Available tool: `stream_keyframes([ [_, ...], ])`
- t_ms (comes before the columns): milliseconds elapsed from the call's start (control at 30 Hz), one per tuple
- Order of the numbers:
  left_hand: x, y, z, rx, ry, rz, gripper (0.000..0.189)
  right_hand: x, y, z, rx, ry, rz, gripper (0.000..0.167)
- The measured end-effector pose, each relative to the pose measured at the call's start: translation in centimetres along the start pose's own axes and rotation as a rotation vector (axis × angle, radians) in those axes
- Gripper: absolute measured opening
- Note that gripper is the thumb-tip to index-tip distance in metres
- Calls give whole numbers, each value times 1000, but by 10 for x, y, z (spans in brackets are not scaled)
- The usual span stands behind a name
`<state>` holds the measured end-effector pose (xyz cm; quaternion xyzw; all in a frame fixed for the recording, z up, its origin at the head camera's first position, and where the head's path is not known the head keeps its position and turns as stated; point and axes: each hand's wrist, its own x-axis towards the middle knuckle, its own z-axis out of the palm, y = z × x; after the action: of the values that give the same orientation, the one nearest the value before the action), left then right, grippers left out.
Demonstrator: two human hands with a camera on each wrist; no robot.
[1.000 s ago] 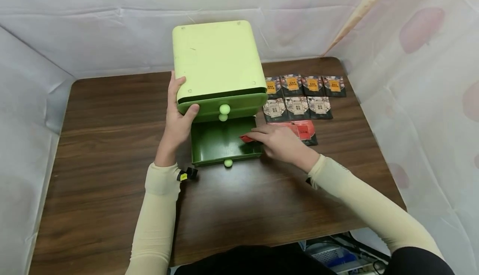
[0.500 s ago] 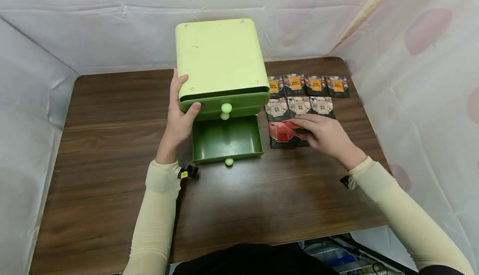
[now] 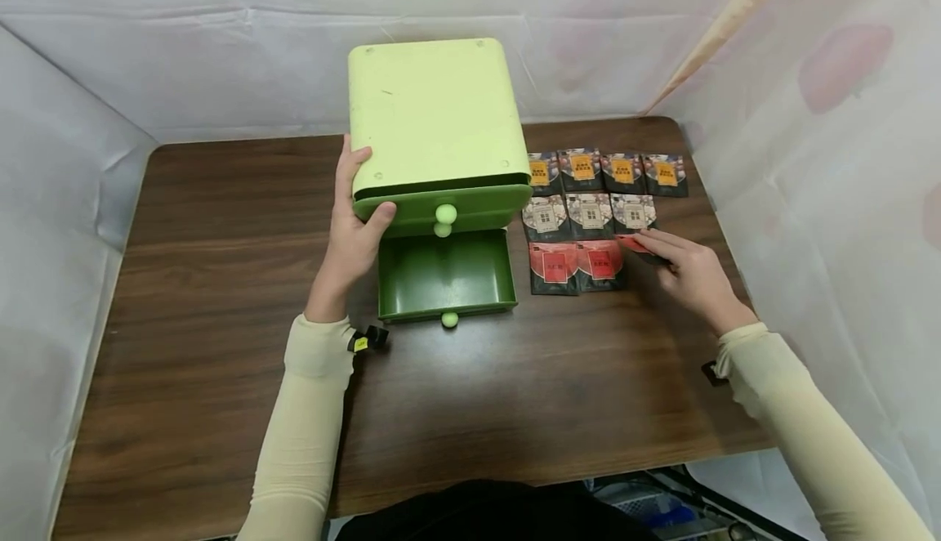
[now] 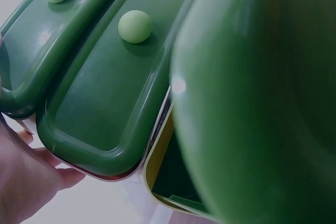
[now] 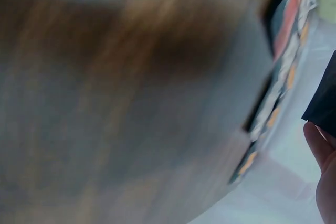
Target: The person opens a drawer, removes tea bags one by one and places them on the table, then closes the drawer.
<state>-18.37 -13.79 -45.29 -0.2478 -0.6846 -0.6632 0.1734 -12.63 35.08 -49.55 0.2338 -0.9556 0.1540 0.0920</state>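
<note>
A light-green drawer cabinet (image 3: pixel 437 112) stands at the back of the table, its bottom drawer (image 3: pixel 444 275) pulled out with nothing seen inside. My left hand (image 3: pixel 349 230) grips the cabinet's left front edge, fingers along the side and thumb at the front. In the left wrist view, round-knobbed drawer fronts (image 4: pixel 105 98) show beside that hand. My right hand (image 3: pixel 694 275) pinches a red and black sachet (image 3: pixel 636 244) just right of two flat red sachets (image 3: pixel 577 266). In the right wrist view, the held sachet (image 5: pixel 326 100) appears as a dark corner above the thumb.
Behind the red sachets lies a row of beige-labelled sachets (image 3: pixel 590 215). Farther back is a row of several orange-labelled sachets (image 3: pixel 621 172). The brown wooden table (image 3: pixel 220 320) is bounded by pale cloth walls (image 3: pixel 257 75).
My right hand has moved right from the open drawer, carrying the red sachet past the two lying on the table. My left hand has stayed on the cabinet.
</note>
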Motion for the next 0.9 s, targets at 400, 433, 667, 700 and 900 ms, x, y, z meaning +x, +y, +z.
stream_keyframes([
  [400,-1,-1,-1,1,-2,-11,77,-16,29,20,-59,-102,122,57],
  [433,-1,-1,-1,1,-2,-11,77,-16,30,21,-60,-106,123,56],
  [667,-2,0,0,6,-13,-2,77,-16,32,27,-53,-120,134,57],
  [700,-2,0,0,6,-13,-2,77,-16,33,28,-53,-120,137,58],
  [900,0,0,1,5,-3,0,78,-15,33,30,-55,-143,135,64],
])
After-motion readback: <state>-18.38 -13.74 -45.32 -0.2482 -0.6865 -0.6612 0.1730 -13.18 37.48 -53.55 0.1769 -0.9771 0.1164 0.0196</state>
